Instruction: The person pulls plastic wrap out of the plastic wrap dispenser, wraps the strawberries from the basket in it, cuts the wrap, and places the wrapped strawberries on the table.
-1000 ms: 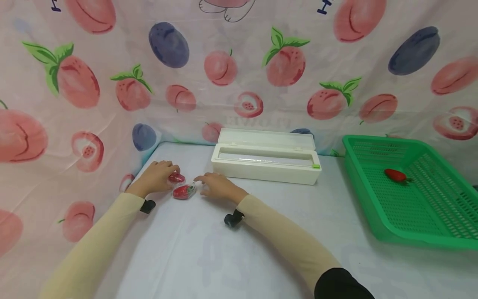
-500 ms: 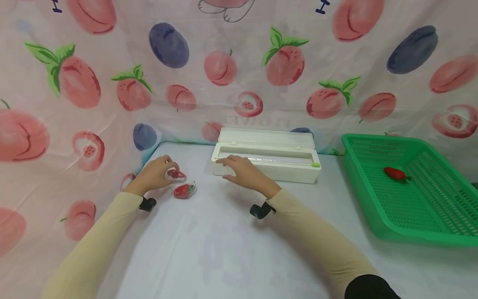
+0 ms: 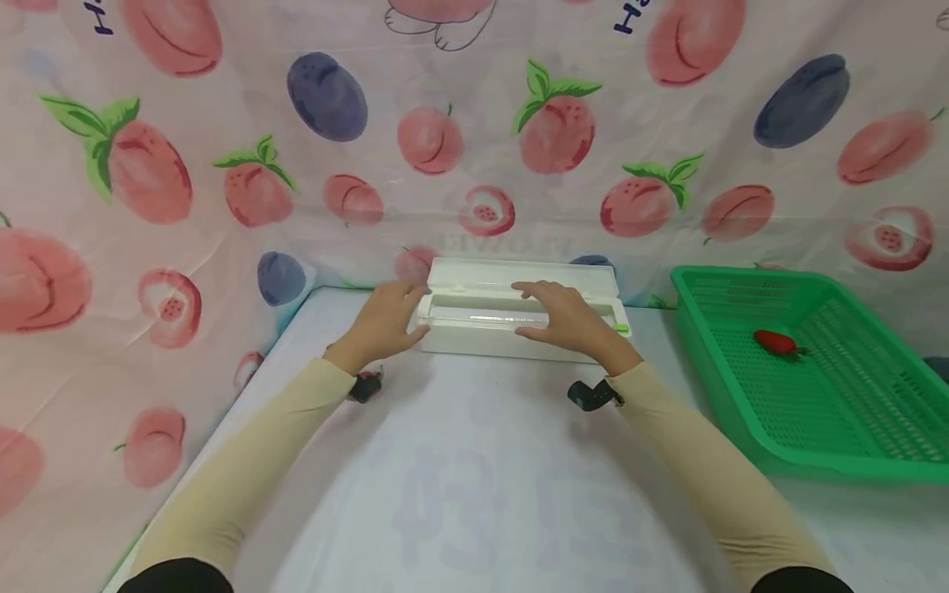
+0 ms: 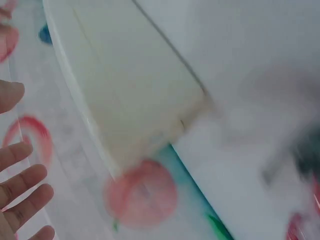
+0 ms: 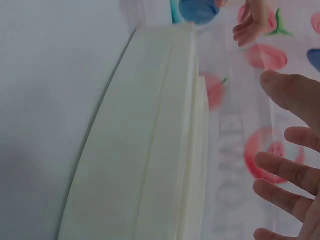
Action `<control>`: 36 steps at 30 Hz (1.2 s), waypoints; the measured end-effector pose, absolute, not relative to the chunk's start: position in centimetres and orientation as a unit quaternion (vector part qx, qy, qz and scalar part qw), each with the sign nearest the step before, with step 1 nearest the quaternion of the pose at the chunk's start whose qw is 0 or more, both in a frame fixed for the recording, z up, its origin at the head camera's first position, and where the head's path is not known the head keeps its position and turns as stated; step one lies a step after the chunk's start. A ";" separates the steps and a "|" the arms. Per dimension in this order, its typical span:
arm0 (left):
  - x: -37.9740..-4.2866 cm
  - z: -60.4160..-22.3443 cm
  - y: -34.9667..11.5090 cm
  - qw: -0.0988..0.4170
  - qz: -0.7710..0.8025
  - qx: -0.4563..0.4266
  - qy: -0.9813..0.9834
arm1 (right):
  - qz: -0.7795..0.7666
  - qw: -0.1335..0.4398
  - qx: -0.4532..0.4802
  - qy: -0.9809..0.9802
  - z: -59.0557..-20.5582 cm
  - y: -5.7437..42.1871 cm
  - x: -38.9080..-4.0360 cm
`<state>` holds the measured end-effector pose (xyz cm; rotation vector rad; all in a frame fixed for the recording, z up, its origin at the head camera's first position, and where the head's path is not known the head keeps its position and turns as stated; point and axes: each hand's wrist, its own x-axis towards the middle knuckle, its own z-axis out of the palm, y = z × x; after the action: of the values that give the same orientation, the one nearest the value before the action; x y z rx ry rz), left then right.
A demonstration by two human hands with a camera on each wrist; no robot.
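I have both arms stretched forward over the worktop [image 3: 482, 461], in two beige sleeves [image 3: 252, 469], angled toward each other, one black camera [image 3: 591, 397] under each wrist. The left hand [image 3: 381, 324] is poised at the left end of one white box [image 3: 474, 341], near the worktop's back left corner; its grip is wide, thumb well apart from the fingers. The right hand [image 3: 569, 321] is above the box's right half, its grip wide too, fingers spread. Both wrist views show me a gap between fingers and box. The box lies along the back edge, its one lid [image 3: 474, 274] raised. Something red [image 4: 295, 228] shows near the left wrist, too blurred for me to count. One green basket [image 3: 838, 399] stands on the worktop's right side, one red pepper [image 3: 774, 343] lying in it.
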<state>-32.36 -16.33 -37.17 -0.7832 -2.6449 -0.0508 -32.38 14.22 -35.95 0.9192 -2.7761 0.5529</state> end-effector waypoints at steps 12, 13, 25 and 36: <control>-34.1 -40.1 -10.1 0.179 0.074 -0.288 -0.938 | 0.107 0.121 0.220 -0.962 -39.1 20.3 -33.2; -34.3 -40.4 -10.0 0.175 0.077 -0.286 -0.939 | 0.100 0.125 0.216 -0.963 -39.4 20.6 -33.3; -34.3 -40.8 -9.9 0.121 0.050 -0.260 -0.957 | 0.060 0.106 0.206 -0.971 -40.9 22.5 -34.0; -35.4 -39.9 -10.1 0.076 0.014 -0.238 -0.968 | 0.033 0.056 0.206 -0.976 -39.7 22.2 -34.8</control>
<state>-35.37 -10.07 -39.89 -0.7149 -2.9025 0.0420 -34.76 22.20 -39.71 0.6253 -2.9629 0.0997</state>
